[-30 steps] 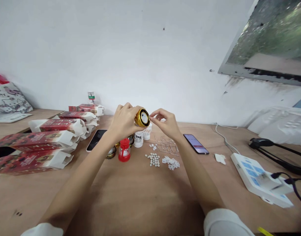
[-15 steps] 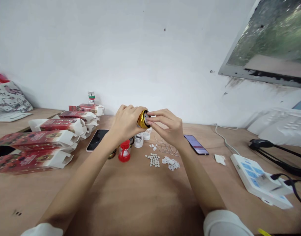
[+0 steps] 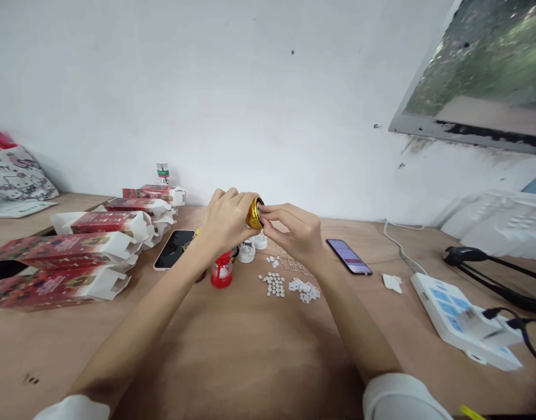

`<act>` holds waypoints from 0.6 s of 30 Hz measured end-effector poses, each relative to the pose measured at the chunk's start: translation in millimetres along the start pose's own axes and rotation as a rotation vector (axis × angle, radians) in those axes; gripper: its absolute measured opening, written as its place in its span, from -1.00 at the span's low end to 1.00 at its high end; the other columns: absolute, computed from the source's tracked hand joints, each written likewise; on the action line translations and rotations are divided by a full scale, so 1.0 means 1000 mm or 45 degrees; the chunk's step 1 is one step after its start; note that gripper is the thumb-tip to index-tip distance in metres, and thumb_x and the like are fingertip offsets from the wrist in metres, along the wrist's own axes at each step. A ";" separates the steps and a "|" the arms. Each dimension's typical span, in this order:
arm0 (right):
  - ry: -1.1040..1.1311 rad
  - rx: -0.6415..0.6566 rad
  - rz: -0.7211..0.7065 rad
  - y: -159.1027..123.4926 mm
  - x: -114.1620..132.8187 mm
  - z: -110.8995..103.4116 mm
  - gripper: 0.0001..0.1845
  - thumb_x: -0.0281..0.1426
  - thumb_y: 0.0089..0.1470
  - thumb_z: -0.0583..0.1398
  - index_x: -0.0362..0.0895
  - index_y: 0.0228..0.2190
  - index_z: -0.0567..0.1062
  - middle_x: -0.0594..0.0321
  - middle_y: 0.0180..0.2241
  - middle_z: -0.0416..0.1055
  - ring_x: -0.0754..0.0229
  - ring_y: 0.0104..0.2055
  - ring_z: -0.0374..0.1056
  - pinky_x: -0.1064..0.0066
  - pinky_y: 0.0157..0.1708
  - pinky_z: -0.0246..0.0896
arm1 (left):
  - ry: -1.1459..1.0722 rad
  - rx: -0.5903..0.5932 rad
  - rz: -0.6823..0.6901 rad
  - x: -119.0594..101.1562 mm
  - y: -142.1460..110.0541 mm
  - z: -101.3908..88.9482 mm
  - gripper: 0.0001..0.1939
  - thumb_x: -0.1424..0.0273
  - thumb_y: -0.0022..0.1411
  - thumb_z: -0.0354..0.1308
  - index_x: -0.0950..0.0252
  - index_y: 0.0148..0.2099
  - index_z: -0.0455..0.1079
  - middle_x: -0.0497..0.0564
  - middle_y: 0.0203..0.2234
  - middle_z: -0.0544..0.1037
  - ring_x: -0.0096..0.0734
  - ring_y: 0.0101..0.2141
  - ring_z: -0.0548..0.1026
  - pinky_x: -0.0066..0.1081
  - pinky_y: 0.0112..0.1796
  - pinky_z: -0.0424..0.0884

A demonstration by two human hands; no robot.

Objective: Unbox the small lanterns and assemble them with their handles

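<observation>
**While the left hand (image 3: 228, 219) grips a gold cylinder (image 3: 253, 214), the desk (image 3: 259, 356) spreads out beneath a scuffed pale wall (image 3: 250, 99)**

Raised above the far part of the desk, the gold cylinder lies tilted in the left grip, its end facing the right hand (image 3: 296, 229). The right grip is narrow, thumb and fingers at that end; whether they pinch a small piece, I cannot tell.

The desk is brown and wood-toned, with a few dark marks near its left front. Below the hands stand a red lantern (image 3: 221, 274) and clear-and-white containers (image 3: 246, 251); beside them lie small round pieces (image 3: 275, 284) and a heap of white pieces (image 3: 303, 290). Red-and-white boxes (image 3: 99, 245) line the left side, near a dark-screened phone (image 3: 174, 249). A lit phone (image 3: 349, 256) rests to the right, short of a white power strip (image 3: 443, 312) with plugs in it.

Against the wall, a printed bag (image 3: 20, 175) sits far left; a worn poster (image 3: 482, 81) hangs upper right.
</observation>
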State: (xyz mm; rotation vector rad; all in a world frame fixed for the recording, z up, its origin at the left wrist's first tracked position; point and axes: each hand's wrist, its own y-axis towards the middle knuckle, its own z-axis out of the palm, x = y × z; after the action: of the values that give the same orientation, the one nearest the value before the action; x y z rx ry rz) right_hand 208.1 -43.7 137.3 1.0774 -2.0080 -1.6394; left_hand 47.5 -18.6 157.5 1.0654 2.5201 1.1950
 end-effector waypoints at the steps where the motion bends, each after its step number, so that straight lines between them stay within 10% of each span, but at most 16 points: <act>1: -0.003 -0.005 0.010 0.000 0.001 0.000 -0.82 -0.59 0.04 0.11 -0.10 -0.47 0.43 0.21 -0.38 0.56 0.23 -0.32 0.49 0.38 -0.33 0.45 | -0.008 0.000 -0.011 -0.001 0.000 0.000 -0.73 0.34 0.08 0.08 0.29 -0.14 0.33 0.05 -0.33 0.57 -0.21 -0.32 0.38 -0.29 -0.33 0.13; 11: 0.159 0.122 0.344 0.017 0.000 -0.036 -0.84 -0.53 -0.02 0.13 -0.10 -0.55 0.43 0.29 -0.47 0.51 0.26 -0.36 0.44 0.38 -0.33 0.36 | 0.026 0.004 -0.083 0.005 0.003 -0.004 -0.67 0.30 0.06 0.13 0.26 -0.10 0.30 0.08 -0.30 0.56 -0.18 -0.28 0.40 -0.26 -0.29 0.14; 18: 0.003 1.841 0.972 -0.007 -0.065 -0.041 -0.91 -0.46 -0.17 0.17 -0.17 -0.56 0.51 0.24 -0.46 0.50 0.23 -0.37 0.37 0.46 -0.44 0.18 | 0.068 0.126 -0.119 0.005 0.004 -0.005 -0.69 0.31 0.07 0.13 0.29 -0.12 0.30 0.10 -0.30 0.55 -0.15 -0.26 0.41 -0.26 -0.28 0.14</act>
State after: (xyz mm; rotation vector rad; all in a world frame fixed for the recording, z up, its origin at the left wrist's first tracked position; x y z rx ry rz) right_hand 280.4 -24.9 155.2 0.3822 -2.9627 0.3560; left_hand 44.2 -17.0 164.9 0.9367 2.6624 1.0992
